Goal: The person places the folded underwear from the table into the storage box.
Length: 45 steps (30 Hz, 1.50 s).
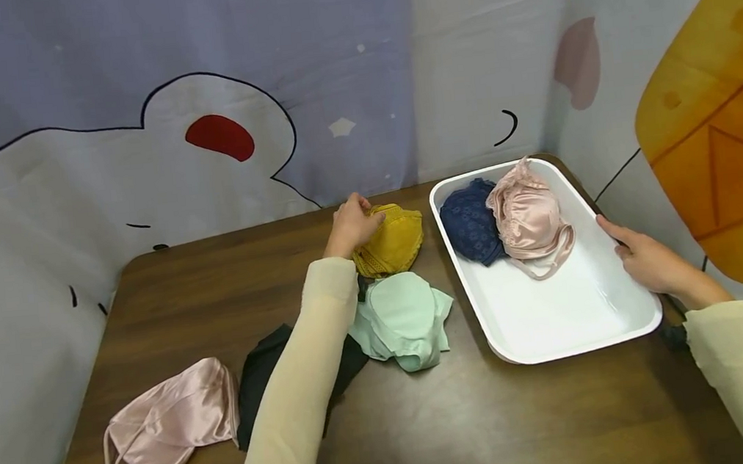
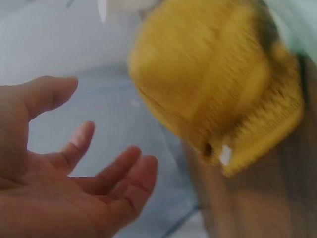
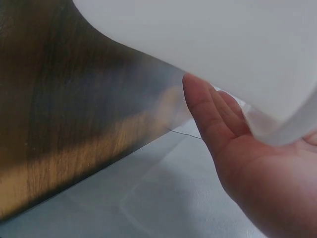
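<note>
My left hand (image 1: pixel 352 226) hovers at the left side of a folded yellow bra (image 1: pixel 394 241) near the table's back edge. The left wrist view has the fingers loosely spread, apart from the yellow bra (image 2: pixel 198 74), with nothing between them. On the right, my right hand (image 1: pixel 654 264) grips the right rim of a white plastic tray (image 1: pixel 578 317). From below, the right wrist view catches its fingers (image 3: pixel 210 116) against the tray's outer wall. Inside the tray, a navy lace bra (image 1: pixel 470 223) lies beside a pink satin bra (image 1: pixel 529 211).
A mint green bra (image 1: pixel 405 317) lies in front of the yellow one. Further left are a black garment (image 1: pixel 261 378), partly covered by my left sleeve, and a pink satin piece with straps (image 1: pixel 182 418). Printed curtains (image 1: pixel 358 78) hang behind the wooden table (image 1: pixel 429 433).
</note>
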Tool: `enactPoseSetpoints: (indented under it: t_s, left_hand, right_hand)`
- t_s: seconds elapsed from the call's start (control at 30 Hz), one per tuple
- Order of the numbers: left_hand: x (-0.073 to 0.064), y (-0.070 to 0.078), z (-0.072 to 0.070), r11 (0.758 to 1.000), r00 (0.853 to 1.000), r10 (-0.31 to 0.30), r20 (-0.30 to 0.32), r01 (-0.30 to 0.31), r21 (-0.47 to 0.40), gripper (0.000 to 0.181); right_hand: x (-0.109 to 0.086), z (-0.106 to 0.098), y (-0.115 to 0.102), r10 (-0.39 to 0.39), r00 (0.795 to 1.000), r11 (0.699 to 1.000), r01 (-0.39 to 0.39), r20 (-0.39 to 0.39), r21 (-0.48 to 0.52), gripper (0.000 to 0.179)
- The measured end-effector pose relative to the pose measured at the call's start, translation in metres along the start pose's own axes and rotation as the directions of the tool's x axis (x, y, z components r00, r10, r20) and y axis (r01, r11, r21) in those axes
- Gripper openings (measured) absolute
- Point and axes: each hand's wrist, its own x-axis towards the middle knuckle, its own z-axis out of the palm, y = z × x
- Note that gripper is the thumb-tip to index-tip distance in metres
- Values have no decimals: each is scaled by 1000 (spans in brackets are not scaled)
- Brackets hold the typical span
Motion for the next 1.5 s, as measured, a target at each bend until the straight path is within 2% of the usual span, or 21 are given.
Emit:
enactPoseSetpoints:
  t_s: [0.1, 0.2, 0.33, 0.5, 0.6, 0.73, 0.83, 0.97, 1.07, 1.2, 1.3, 1.37, 1.5]
  left_hand:
    - [1, -16, -1, 998, 997, -64, 44, 63, 10, 51]
    - [2, -28, -2, 992, 986, -122, 116, 119, 33, 60]
    - [4, -36, 1, 989, 975, -147, 168, 145, 28, 66]
    - [7, -36, 7, 993, 980, -116, 164, 119, -9, 71]
    - [9, -35, 12, 992, 981, -117, 156, 123, -34, 72]
    - [11, -33, 18, 988, 980, -135, 148, 144, -51, 74]
    - [14, -31, 21, 987, 977, -151, 151, 158, -33, 84]
    - [17, -29, 24, 982, 967, -187, 170, 191, -3, 98]
    - [19, -28, 25, 978, 962, -206, 179, 210, 0, 98]
    - [20, -29, 27, 983, 975, -169, 142, 177, -41, 76]
    - [20, -29, 28, 989, 992, -106, 71, 112, -100, 52]
    - [20, -29, 27, 989, 998, -55, 12, 56, -138, 42]
    - [23, -29, 21, 984, 993, 45, -110, -64, -169, 32]
  right_hand:
    - [-1, 0, 1, 8, 1000, 1000, -8, 1, 2, 56]
    - [-2, -1, 2, 14, 1000, 1000, -14, 6, 5, 56]
    - [-3, -3, 2, 20, 1000, 1000, -20, 3, 4, 56]
    - [-2, -2, 1, 4, 1000, 1000, -4, -11, 5, 55]
    - [-1, -1, 0, -6, 1000, 1000, 6, -8, 10, 55]
    - [0, 0, -2, -1, 1000, 1000, 1, -2, 17, 55]
    - [1, 1, -2, -4, 1000, 1000, 4, -7, 14, 55]
    - [3, 2, -3, -15, 1000, 1000, 15, -9, 18, 55]
    - [4, 2, -4, -20, 1000, 999, 21, -6, 28, 55]
    - [3, 2, -5, -17, 1000, 1000, 17, -8, 26, 55]
    - [2, 2, -5, -6, 1000, 1000, 6, -13, 21, 56]
    - [1, 2, -4, 2, 1000, 1000, -2, -16, 19, 55]
    - [0, 2, -1, 21, 1000, 1000, -21, -11, 17, 56]
